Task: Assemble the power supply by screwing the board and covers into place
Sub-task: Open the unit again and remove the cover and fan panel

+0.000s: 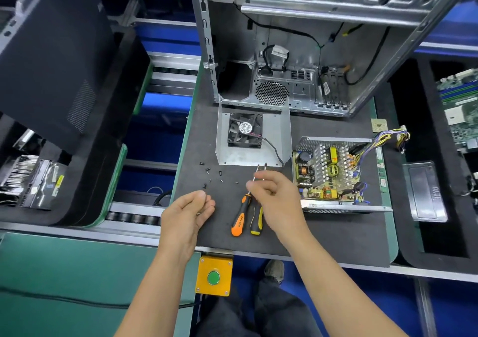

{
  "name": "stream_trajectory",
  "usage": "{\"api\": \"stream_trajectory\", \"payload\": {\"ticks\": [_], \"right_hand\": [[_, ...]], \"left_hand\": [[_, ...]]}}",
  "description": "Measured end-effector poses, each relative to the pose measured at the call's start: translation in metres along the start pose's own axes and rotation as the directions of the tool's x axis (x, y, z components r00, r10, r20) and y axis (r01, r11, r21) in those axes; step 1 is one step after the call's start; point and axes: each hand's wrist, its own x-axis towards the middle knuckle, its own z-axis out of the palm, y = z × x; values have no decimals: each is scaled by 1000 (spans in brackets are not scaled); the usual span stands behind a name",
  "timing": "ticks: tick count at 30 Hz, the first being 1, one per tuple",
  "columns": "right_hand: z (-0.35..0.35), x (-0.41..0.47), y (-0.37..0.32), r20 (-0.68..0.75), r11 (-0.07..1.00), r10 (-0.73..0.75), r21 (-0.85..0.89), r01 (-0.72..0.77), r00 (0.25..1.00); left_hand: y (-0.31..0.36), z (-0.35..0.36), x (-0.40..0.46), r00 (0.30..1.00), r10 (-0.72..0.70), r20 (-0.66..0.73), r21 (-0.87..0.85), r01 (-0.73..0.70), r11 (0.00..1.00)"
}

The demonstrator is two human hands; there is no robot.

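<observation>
Here, the left hand (185,214) hovers palm-up over the dark counter (336,236), its fingers loosely curled around something small and dark in the palm, too small to make out. Just beyond its fingertips lie loose black screws (210,175), scattered and apart from one another. To the right of that hand, between the two hands, lie two screwdrivers side by side: an orange-handled screwdriver (240,219) with black lettering too blurred to read, and a yellow-handled screwdriver (256,220) partly under the right hand. The right hand (273,194) hangs above their shafts, fingers bent and drawn together; whether it pinches anything I cannot tell. Beyond the right hand sits the bent metal cover (254,136) with a black fan (245,133) mounted in it; the fan's round label is printed but not legible. Farther off stands an open computer case (297,52). Just right of the right hand lies the power supply (338,174), its board exposed in an open metal tray, with a bundle of coloured wires (390,139) leaving its far right corner. Below the hands, at the counter's near edge, a yellow box carries a green button (213,277).
</observation>
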Motion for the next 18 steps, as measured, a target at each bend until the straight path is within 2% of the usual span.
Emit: {"api": "stream_trajectory", "payload": {"ticks": [2, 4, 5, 7, 12, 18], "right_hand": [[11, 2, 7, 50, 925, -179, -333, 186, 983], [22, 4, 12, 150, 731, -323, -588, 347, 934], [27, 6, 14, 194, 633, -378, -659, 406, 905], [36, 10, 12, 235, 535, -423, -715, 451, 875], [50, 19, 6, 246, 506, -401, -744, 437, 883], [52, 24, 6, 200, 540, -398, -738, 405, 895]], "left_hand": [[1, -8, 0, 1000, 7, -22, 1, -7, 1000], [2, -14, 0, 999, 14, -34, 4, -14, 1000], [3, -16, -1, 999, 17, -35, 4, -17, 1000], [4, -19, -1, 999, 25, -32, 5, -24, 1000], [6, -23, -3, 999, 27, -34, 31, -26, 999], [8, -25, -2, 999, 22, -30, 42, -21, 999]]}}
